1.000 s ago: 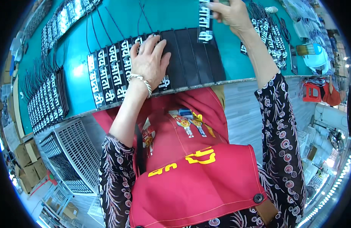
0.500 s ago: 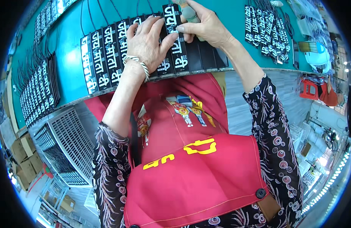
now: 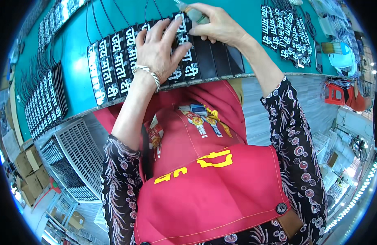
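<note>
A row of narrow black strips with white lettering (image 3: 115, 61) lies side by side along the near edge of the green table. My left hand (image 3: 158, 51) rests over the middle of this row, fingers spread, its index finger and thumb on a strip (image 3: 191, 67) near the row's right part. In my right hand (image 3: 223, 26) is a small translucent squeeze bottle (image 3: 198, 17), tilted with its thin nozzle pointing up and left. Below that hand lie several plain black strips (image 3: 221, 61). What the right fingertips touch beneath the bottle is partly hidden.
More lettered strips with thin black wires lie at the left (image 3: 45, 100), and a pile of them at the right (image 3: 284, 32). A white plastic crate (image 3: 80, 151) stands below the table's left edge. A red stool (image 3: 334, 94) is on the floor at right.
The squeeze bottle has tilted further left in my right hand, which has shifted slightly left. My left index finger reaches a little farther up the strip. The whole view has shifted slightly.
</note>
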`<state>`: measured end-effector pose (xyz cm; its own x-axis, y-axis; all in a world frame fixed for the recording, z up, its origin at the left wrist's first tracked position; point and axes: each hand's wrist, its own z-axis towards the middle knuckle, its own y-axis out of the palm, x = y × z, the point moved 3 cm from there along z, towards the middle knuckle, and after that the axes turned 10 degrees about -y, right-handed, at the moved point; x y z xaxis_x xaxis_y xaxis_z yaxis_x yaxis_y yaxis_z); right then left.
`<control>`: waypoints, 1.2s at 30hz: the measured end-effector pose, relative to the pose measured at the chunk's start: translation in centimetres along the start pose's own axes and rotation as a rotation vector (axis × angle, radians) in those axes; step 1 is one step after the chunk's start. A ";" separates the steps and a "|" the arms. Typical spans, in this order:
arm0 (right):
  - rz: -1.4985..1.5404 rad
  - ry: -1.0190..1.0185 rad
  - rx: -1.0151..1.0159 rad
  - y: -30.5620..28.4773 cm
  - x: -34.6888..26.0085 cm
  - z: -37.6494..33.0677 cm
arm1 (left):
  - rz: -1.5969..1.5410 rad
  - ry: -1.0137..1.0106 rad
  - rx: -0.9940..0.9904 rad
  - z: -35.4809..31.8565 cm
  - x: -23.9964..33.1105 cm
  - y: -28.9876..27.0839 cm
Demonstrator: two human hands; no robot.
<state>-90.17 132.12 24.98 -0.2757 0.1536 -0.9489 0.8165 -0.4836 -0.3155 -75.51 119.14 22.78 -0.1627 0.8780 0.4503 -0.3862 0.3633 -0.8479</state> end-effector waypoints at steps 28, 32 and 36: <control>-0.759 -0.192 0.017 -3.0 -5.0 -5.8 | 0.150 0.095 -0.110 3.7 1.8 -0.7; -0.791 -0.191 -0.006 -2.9 -5.8 -5.2 | 0.156 0.097 -0.117 3.9 1.6 -0.5; -0.846 -0.208 -0.011 -2.8 -6.7 -4.3 | 0.130 0.103 -0.096 4.2 1.2 -0.6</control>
<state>-88.43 136.14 32.17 -0.8783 0.2963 -0.3752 0.3000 -0.2695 -0.9151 -79.26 118.70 25.02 -0.1101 0.9450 0.3081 -0.2785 0.2682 -0.9222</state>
